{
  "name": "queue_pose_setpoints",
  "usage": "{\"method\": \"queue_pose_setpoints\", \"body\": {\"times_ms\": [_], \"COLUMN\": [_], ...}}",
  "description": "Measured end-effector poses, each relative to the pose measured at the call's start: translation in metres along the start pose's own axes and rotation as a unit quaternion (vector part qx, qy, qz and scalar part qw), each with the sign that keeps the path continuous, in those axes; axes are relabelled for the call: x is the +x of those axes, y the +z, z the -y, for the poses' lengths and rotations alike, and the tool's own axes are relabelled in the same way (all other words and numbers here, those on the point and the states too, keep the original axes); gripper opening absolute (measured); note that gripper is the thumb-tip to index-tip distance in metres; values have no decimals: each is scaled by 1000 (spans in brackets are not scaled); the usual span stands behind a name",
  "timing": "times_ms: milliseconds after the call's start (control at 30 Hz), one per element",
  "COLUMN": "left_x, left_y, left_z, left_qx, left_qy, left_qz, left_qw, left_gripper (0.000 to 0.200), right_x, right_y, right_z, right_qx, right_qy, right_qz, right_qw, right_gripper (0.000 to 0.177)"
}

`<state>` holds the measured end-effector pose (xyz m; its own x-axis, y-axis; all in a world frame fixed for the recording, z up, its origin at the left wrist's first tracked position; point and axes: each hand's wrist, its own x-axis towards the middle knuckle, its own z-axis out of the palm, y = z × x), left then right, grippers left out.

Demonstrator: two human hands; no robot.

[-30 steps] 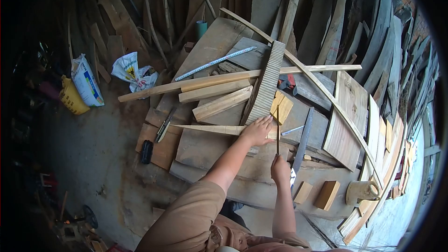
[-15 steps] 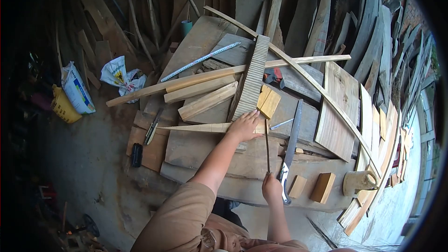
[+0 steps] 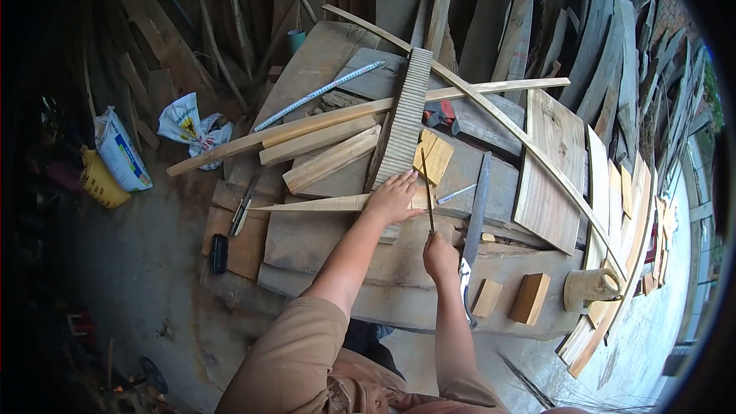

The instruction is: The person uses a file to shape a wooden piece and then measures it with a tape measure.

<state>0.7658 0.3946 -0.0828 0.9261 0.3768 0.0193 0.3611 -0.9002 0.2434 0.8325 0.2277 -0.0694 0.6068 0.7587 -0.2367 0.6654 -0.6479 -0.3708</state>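
My left hand lies spread on the wide end of a tapered light wood piece, its fingertips by the lower end of a long ridged strip. In my right hand is the lower end of a thin dark rod-like tool, which points away from me past the end of the tapered piece. A yellowish wood block sits just beyond. To the right lies a handsaw, with a thin pen-like item beside it.
A measuring tape and long wood strips lie across the boards. Two small blocks and a pale cup-like container stand at the right. A knife-like tool and black case are at the left.
My right hand has moved forward with the dark tool, whose tip now reaches up beside the yellowish block. My left hand stays on the tapered piece; the whole view has shifted slightly.
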Motion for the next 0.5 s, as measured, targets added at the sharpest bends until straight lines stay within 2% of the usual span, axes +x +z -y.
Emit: {"method": "queue_pose_setpoints", "body": {"times_ms": [133,233,500], "left_x": [1,0,1], "left_y": [-1,3,0], "left_z": [1,2,-1], "left_qx": [11,10,8], "left_qy": [6,15,14], "left_qz": [-12,-20,-27], "left_qw": [1000,1000,999], "left_gripper": [73,73,71], "right_x": [-83,-105,0], "right_y": [-1,-9,2], "right_z": [-27,-35,-1], "right_qx": [-7,-10,9], "right_qy": [28,33,22], "right_qz": [40,38,5], "right_qw": [999,999,1000], "right_gripper": [26,26,27]}}
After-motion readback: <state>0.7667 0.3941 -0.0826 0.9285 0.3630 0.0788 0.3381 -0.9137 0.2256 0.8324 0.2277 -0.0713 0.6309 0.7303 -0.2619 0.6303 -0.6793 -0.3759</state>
